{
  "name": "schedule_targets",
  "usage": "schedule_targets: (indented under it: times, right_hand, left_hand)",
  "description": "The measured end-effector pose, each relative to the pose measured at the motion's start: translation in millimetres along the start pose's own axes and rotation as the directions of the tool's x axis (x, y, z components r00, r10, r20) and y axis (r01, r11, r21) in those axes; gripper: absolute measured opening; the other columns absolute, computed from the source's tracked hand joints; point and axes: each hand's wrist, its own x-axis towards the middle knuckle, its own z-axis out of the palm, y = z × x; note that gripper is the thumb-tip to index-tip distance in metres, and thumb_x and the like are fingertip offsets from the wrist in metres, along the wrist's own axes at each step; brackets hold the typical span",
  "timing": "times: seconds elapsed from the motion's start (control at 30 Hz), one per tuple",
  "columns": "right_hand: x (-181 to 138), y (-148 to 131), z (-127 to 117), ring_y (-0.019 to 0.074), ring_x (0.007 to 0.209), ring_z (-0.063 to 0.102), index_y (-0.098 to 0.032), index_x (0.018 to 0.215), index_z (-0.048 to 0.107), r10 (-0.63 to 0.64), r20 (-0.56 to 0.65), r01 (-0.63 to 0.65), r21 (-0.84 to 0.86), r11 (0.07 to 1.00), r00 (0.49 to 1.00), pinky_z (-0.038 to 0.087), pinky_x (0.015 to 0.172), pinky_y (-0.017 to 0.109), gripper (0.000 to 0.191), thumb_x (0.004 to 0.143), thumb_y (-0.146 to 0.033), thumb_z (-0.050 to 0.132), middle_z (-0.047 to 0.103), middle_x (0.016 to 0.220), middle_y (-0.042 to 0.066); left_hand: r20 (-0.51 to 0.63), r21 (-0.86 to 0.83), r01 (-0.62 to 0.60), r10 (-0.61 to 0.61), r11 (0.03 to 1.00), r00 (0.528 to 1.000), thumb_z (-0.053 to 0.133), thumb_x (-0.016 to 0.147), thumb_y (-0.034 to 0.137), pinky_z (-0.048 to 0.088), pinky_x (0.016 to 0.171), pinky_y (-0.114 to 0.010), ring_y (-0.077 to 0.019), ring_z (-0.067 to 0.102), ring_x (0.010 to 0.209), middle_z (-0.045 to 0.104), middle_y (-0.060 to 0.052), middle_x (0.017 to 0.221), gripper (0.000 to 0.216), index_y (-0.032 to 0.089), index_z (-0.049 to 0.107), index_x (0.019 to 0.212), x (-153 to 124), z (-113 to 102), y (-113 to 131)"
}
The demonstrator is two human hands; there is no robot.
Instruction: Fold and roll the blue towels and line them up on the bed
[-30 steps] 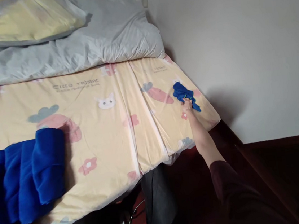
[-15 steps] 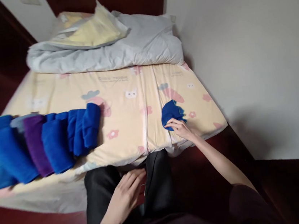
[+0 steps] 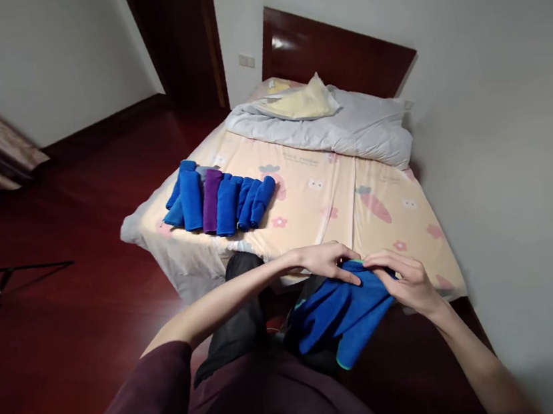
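Observation:
A blue towel (image 3: 352, 312) with green edging hangs loosely over my leg at the near edge of the bed. My left hand (image 3: 327, 261) grips its upper edge, thumb in front. Close beside it, my right hand (image 3: 402, 277) pinches the same edge with thumb and fingers. The two hands are almost touching, and the cloth droops in folds below them. To the left on the bed lie several rolled blue towels (image 3: 227, 203) in a row, with a purple rolled towel (image 3: 212, 200) among them.
The bed's pale sheet (image 3: 303, 220) has a carrot and rabbit print. Toward the dark wooden headboard (image 3: 332, 46) lie a folded grey quilt (image 3: 372, 125) and a yellow pillow (image 3: 301, 102). A white wall (image 3: 506, 105) stands at the right. On the floor at left is a thin black stand (image 3: 1, 284).
The blue cloth has come off the bed, spread out and moved over my lap. My left hand has risen from between my legs to hold it too. The view has tilted up and left.

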Motion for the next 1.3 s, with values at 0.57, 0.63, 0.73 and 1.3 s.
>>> schedule_targets:
  times: [0.57, 0.63, 0.73, 1.3]
  right_hand:
    - [-33.4, -36.7, 0.9, 0.0222, 0.081, 0.068, -0.02, 0.086, 0.076, 0.577, 0.418, -0.637, 0.005, 0.771, 0.702, 0.056, 0.073, 0.032, 0.031, 0.072, -0.046, 0.087, 0.073, 0.088, 0.005]
    - [-41.8, -41.4, 7.6, 0.0167, 0.075, 0.061, -0.019, 0.081, 0.072, 0.513, 0.598, -0.622, -0.032, 0.783, 0.615, 0.048, 0.068, 0.027, 0.016, 0.078, -0.033, 0.078, 0.068, 0.081, 0.001]
    - [-57.3, -42.7, 18.9, 0.011, 0.066, 0.047, -0.017, 0.079, 0.067, 0.441, 0.748, -0.638, -0.031, 0.77, 0.496, 0.036, 0.06, 0.023, 0.012, 0.077, -0.026, 0.073, 0.056, 0.071, -0.004]
    - [-132.9, 58.4, -43.0, 0.0141, 0.053, 0.046, -0.017, 0.073, 0.075, 0.779, 0.315, -0.769, -0.188, 0.611, 0.542, 0.034, 0.052, 0.026, 0.053, 0.084, -0.067, 0.067, 0.062, 0.059, 0.002]
  left_hand:
    - [-0.104, 0.568, 0.2, -0.171, 0.798, 0.98, 0.062, 0.095, 0.026, 0.043, 0.071, -0.026, -0.0175, 0.058, 0.073, 0.064, -0.004, 0.08, 0.01, 0.02, 0.069, 0.09, -156.4, -42.1, 13.5]
    - [-0.17, 0.581, 0.238, -0.17, 0.779, 0.971, 0.052, 0.094, 0.017, 0.046, 0.076, -0.026, -0.0181, 0.06, 0.079, 0.064, -0.006, 0.089, 0.018, 0.019, 0.07, 0.095, -181.2, -36.8, 4.5]
    - [-0.308, 0.613, 0.361, -0.209, 0.703, 0.928, 0.041, 0.093, 0.011, 0.047, 0.077, -0.026, -0.0175, 0.058, 0.081, 0.06, -0.008, 0.097, 0.032, 0.017, 0.07, 0.103, -214.0, -27.9, -12.4]
    - [-0.564, 0.649, 0.562, -0.172, 0.514, 0.808, 0.036, 0.099, 0.018, 0.051, 0.083, -0.029, -0.0189, 0.064, 0.09, 0.068, -0.01, 0.101, 0.036, 0.015, 0.071, 0.109, -223.9, -94.6, -17.2]
